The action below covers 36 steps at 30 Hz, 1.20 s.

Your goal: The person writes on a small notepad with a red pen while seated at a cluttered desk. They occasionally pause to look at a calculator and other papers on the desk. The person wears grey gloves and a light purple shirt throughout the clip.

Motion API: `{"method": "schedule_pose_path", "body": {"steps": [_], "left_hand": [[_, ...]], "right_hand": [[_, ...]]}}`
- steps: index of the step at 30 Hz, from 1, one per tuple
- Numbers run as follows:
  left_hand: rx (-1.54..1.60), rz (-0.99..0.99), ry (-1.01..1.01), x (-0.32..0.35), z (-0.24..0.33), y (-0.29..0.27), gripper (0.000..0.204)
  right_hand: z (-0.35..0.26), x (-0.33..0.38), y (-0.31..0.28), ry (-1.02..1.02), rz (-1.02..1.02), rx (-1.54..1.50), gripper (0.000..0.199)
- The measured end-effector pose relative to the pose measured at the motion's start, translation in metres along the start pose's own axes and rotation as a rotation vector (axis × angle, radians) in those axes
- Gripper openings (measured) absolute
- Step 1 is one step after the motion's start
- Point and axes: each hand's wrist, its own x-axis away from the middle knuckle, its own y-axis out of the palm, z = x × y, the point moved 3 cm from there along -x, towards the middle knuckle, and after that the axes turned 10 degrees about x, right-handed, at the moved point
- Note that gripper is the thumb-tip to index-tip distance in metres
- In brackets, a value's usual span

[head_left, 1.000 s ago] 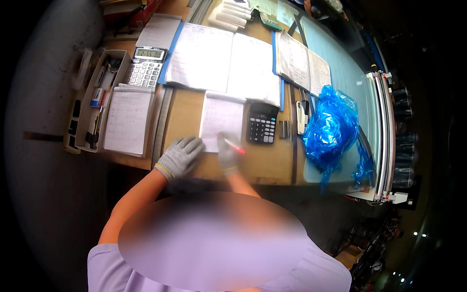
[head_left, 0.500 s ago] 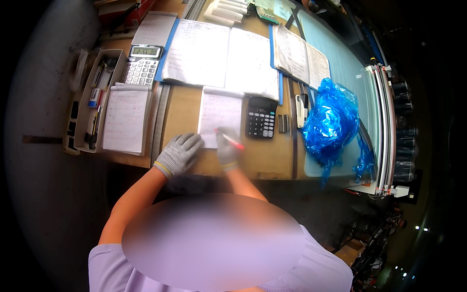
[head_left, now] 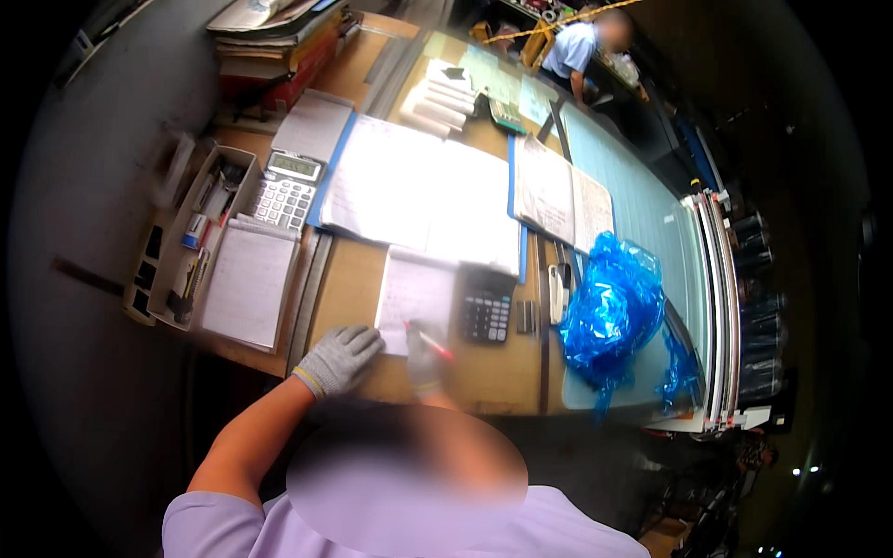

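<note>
My right hand [head_left: 423, 365], in a grey knitted glove and slightly blurred, is closed around a red pen [head_left: 438, 350]. The pen's tip meets the lower part of a small white notepad [head_left: 416, 288] with handwriting on it. My left hand [head_left: 340, 361], gloved the same way, lies flat on the brown tabletop with its fingers stretched toward the pad's lower left corner. Just right of the pad is a black calculator [head_left: 486, 309]. Above the pad an open ledger in a blue cover [head_left: 395, 186] is spread out, its pages washed out by glare.
At left are a long box of stationery [head_left: 198, 244], a silver calculator [head_left: 286, 191] and another notepad [head_left: 247, 290]. Crumpled blue plastic [head_left: 612, 312], a stapler [head_left: 559, 293] and a second open ledger [head_left: 562, 189] are at right. Another person [head_left: 572, 51] is at the far side.
The view has tilted up, so the table sits lower in the picture and another person now shows at the back. My hands keep nearly the same places by the notepad, pen still held.
</note>
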Motion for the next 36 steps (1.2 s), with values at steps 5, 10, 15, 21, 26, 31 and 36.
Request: {"method": "schedule_pose_path", "body": {"steps": [5,10,15,21,26,31,36], "left_hand": [[0.012,0.026,0.016,0.0,0.002,-0.001,0.047],[-0.008,-0.016,-0.011,0.007,-0.005,0.007,0.057],[-0.019,-0.04,-0.024,0.007,-0.006,0.009,0.06],[-0.012,-0.044,-0.025,0.005,-0.004,0.008,0.06],[-0.006,-0.032,-0.017,0.005,-0.004,0.007,0.059],[-0.003,-0.021,-0.008,0.005,-0.004,0.006,0.059],[-0.007,-0.02,-0.007,0.005,-0.004,0.005,0.059]], "right_hand": [[0.006,0.001,0.001,0.037,-0.031,-0.003,0.012],[-0.01,-0.003,0.0,-0.03,0.01,-0.012,0.013],[-0.01,-0.001,-0.003,0.005,-0.018,-0.008,0.014],[-0.007,0.0,-0.003,0.004,-0.01,-0.01,0.014],[-0.009,-0.001,-0.003,-0.013,-0.006,-0.023,0.014],[-0.01,-0.001,-0.004,0.013,-0.023,-0.015,0.014],[-0.013,-0.001,-0.004,-0.004,-0.006,-0.013,0.015]]}}
